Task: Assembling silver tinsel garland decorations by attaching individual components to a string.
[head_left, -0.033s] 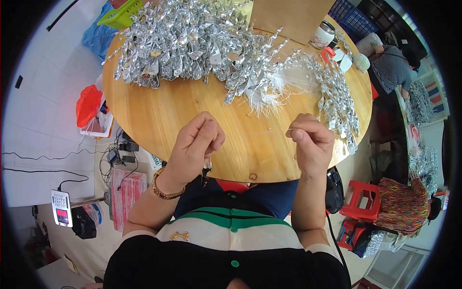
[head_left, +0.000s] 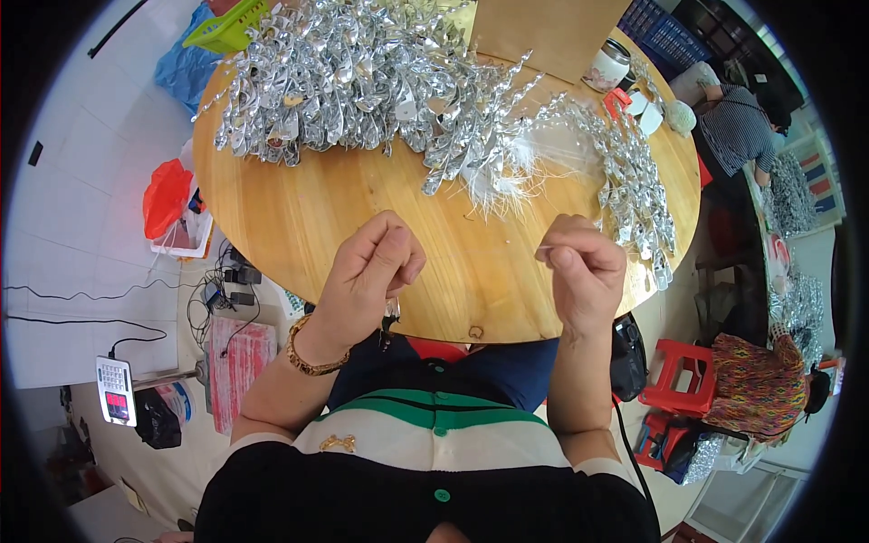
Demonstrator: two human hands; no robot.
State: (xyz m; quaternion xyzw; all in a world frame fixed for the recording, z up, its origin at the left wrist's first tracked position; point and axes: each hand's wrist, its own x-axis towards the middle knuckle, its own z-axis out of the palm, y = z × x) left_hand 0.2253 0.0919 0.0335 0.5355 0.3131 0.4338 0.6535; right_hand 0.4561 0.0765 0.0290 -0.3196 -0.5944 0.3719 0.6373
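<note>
My left hand point(head_left: 376, 262) is closed in a pinch above the near part of the round wooden table point(head_left: 299, 208). A small shiny silver piece point(head_left: 391, 310) shows just below its fingers; what the fingers grip is hidden. To the right, my right hand point(head_left: 587, 271) pinches a thin white thread point(head_left: 544, 247), whose short end shows at the fingertips. Beyond the hands lies a bundle of loose white threads point(head_left: 502, 185), next to a large heap of silver leaf-shaped garlands point(head_left: 335, 86). More silver garlands point(head_left: 629, 181) hang over the table's right side.
A cardboard box point(head_left: 548, 36), a jar point(head_left: 607, 65) and a ball of white string point(head_left: 680, 118) stand at the back right. A green basket point(head_left: 222, 29) is at the far left. Red stools point(head_left: 679, 376) and two other people are to the right.
My right hand has shifted very slightly left. The faint thread stretch between the hands no longer shows. My left hand stays nearly still.
</note>
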